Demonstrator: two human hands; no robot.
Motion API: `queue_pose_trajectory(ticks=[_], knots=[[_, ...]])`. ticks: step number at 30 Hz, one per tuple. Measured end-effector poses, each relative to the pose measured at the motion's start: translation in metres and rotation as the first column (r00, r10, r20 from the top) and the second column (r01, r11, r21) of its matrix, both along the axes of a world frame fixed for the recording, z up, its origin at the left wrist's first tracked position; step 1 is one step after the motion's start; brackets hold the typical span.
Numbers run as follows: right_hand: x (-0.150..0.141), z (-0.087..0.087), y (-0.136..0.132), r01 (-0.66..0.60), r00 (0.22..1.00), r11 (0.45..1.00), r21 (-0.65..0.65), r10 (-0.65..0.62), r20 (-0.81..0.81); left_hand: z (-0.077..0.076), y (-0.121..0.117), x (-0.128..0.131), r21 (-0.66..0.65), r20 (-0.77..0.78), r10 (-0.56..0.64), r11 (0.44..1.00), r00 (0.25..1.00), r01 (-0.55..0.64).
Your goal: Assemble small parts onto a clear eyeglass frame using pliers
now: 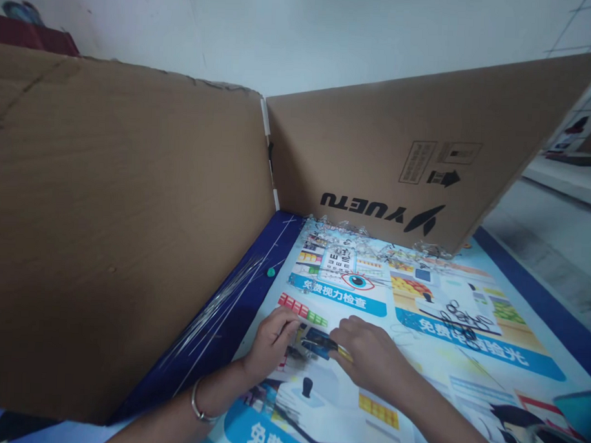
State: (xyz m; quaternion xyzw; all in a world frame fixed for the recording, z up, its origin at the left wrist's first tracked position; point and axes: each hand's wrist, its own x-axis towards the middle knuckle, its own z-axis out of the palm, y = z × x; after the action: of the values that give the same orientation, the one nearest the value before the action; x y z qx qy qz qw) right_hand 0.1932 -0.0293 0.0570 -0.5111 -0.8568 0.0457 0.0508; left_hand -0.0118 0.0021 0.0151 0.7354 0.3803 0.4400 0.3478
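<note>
My right hand (368,353) is closed around a pair of pliers (324,343) with dark jaws and yellowish handles. The jaws point left, toward my other hand. My left hand (273,345) is closed in a pinch, thumb against fingers, a short way left of the plier jaws; whatever it grips is too small to make out. A silver bangle (196,399) circles the left wrist. Both hands are low over a printed sheet (338,384) with blue banners and pictures. Blurred dark bits lie on the sheet below the pliers.
Cardboard panels stand upright at left (131,196) and at the back (356,146). Thin straight wires (220,296) lie by the left panel, near a small green lump (271,272). Bent shiny wire pieces (343,229) line the back panel's foot. Black loops (461,321) lie at right.
</note>
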Motion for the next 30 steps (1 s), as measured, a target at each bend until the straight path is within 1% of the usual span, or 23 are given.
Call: queue_pose_trajectory(ticks=[3, 6, 10, 14, 17, 22, 24, 27, 30], knots=[[-0.0004, -0.0001, -0.0001, -0.003, 1.0, 1.0, 0.008, 0.003, 0.002, 0.0002, -0.0007, -0.0012, 0.108, -0.067, -0.016, 0.994, 0.998, 0.024], [-0.0009, -0.0001, -0.0001, 0.0, 1.0, 1.0, 0.013, 0.0, 0.005, 0.0002, -0.0012, -0.0021, 0.177, -0.117, -0.036, 0.983, 0.992, 0.056], [-0.0011, -0.0007, 0.0006, -0.003, 1.0, 1.0, 0.003, 0.003, 0.007, -0.0001, -0.0004, -0.0026, 0.217, -0.158, -0.059, 0.972, 0.986, 0.093], [-0.0001, -0.0026, 0.001, -0.008, 1.0, 1.0, -0.008, 0.008, 0.006, 0.0001, 0.0011, -0.0027, 0.229, -0.153, -0.085, 0.966, 0.985, 0.118], [0.0007, -0.0037, 0.001, -0.007, 1.0, 1.0, -0.014, 0.007, -0.002, 0.0002, 0.0017, -0.0027, 0.196, -0.133, -0.09, 0.974, 0.987, 0.115], [0.0005, -0.0043, 0.0013, -0.002, 1.0, 1.0, -0.022, 0.002, -0.019, -0.0024, 0.0006, -0.0023, 0.007, -0.022, -0.022, 1.0, 1.0, 0.022], [-0.0001, -0.0047, 0.0012, -0.005, 1.0, 1.0, -0.025, 0.004, -0.027, -0.0042, 0.0, -0.002, -0.04, 0.009, -0.015, 0.999, 1.0, 0.015], [-0.0012, -0.0057, 0.0008, -0.008, 0.999, 1.0, -0.023, 0.007, -0.035, -0.0063, -0.0001, -0.0018, -0.058, 0.024, -0.004, 0.998, 1.0, 0.006], [-0.0015, -0.0065, 0.001, 0.002, 0.998, 1.0, -0.002, -0.002, -0.057, -0.0072, 0.0008, -0.0023, -0.043, 0.025, 0.011, 0.999, 1.0, -0.01]])
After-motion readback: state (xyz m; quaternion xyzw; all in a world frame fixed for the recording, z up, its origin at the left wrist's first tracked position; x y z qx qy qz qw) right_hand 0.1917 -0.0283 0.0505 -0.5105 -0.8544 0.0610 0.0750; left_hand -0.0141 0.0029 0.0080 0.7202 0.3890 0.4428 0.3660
